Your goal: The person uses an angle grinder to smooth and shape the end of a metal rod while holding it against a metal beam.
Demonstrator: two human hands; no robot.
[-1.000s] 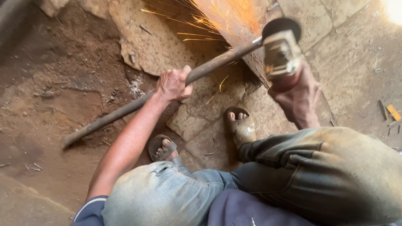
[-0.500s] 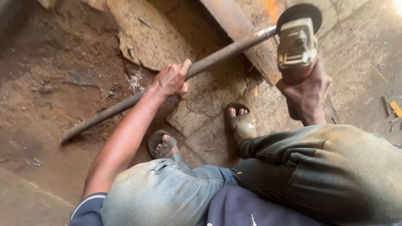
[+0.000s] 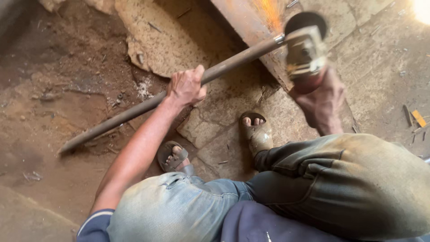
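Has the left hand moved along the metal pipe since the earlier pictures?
No. The left hand grips the metal pipe at about the same place, above the sandalled left foot.

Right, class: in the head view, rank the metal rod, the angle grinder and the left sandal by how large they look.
1. metal rod, longest by far.
2. angle grinder.
3. left sandal, partly hidden by the knee, so its place below the grinder is unsure.

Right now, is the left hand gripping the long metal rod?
Yes, the left hand is wrapped around the metal rod near its middle.
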